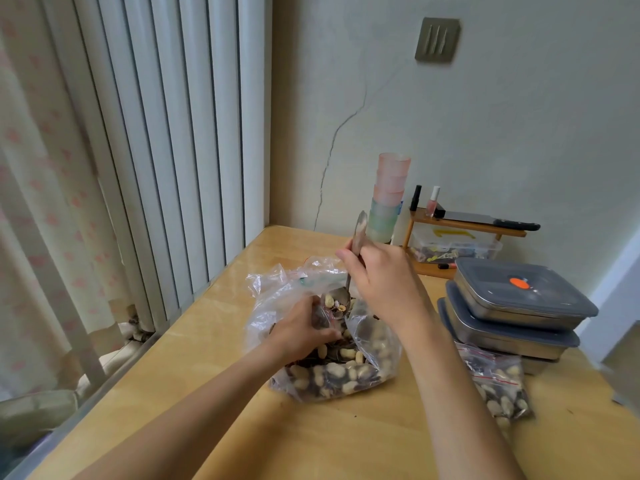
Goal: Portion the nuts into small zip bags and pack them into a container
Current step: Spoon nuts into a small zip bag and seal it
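Nuts [332, 375] filled a big clear plastic bag [374, 341] lying open at the middle of the wooden tabletop [214, 368] as we worked on the portions. Our right hand [384, 282] gripped the handle of a metal spoon [355, 251], its bowl dipped into the mouth of the bag with a few nuts on it. Our left hand [304, 330] was curled inside the opening, and seemed to pinch a small clear bag there, though the plastic was too crumpled for us to be sure.

One small zip bag [498, 386], already filled and apparently sealed along its red strip, lay flat on the tabletop just right of the big bag. It touched the foot of a stack of lidded metal containers [512, 306] beside the wall. All the lids were on, and nothing appeared packed yet, though we could not see inside.

We judged the task to be early: one portion done, a second perhaps being scooped, most of the nuts unportioned, and the packing not begun.

Stacked plastic cups [389, 195], nail polish bottles [432, 201] and a small wooden rack [460, 230] stood at the tabletop's far edge.
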Demonstrator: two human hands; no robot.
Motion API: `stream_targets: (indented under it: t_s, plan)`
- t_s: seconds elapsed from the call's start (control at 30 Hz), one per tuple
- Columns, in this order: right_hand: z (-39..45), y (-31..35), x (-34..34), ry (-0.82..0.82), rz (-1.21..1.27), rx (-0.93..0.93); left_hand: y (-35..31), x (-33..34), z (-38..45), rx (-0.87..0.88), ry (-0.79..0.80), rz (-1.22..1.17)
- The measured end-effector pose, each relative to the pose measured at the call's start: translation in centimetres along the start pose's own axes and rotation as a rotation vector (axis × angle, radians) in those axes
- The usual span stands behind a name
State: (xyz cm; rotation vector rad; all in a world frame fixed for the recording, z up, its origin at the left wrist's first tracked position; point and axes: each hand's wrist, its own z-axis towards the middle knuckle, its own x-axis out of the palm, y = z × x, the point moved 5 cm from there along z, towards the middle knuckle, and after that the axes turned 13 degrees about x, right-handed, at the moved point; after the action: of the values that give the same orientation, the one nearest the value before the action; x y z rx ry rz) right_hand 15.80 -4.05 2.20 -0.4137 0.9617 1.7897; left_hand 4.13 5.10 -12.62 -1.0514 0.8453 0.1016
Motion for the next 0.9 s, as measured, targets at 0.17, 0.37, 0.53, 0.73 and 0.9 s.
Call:
stream_targets:
  t_s: [0.17,0.37,0.53,0.73,0.9]
  plan:
    - [0.04,-0.05,-0.39,-0.041,-0.015,-0.006,-0.21,-0.16,-0.17,0.001,-0.04,-0.051]
    - [-0.03,0.15,-0.08,0.039,0.014,-0.008,-0.25,0.06,-0.15,0.022,-0.044,-0.056]
    - [0.02,0.31,-0.52,-0.055,-0.034,-0.04,-0.29,0.06,-0.37,0.026,-0.073,-0.072]
    - [-0.03,-0.13,-0.23,-0.029,-0.053,-0.017,-0.2,0.39,-0.78,0.02,-0.049,-0.09]
    - [0.1,-0.29,-0.29,-0.018,0.026,0.004,-0.32,0.39,-0.84,0.028,-0.042,-0.114]
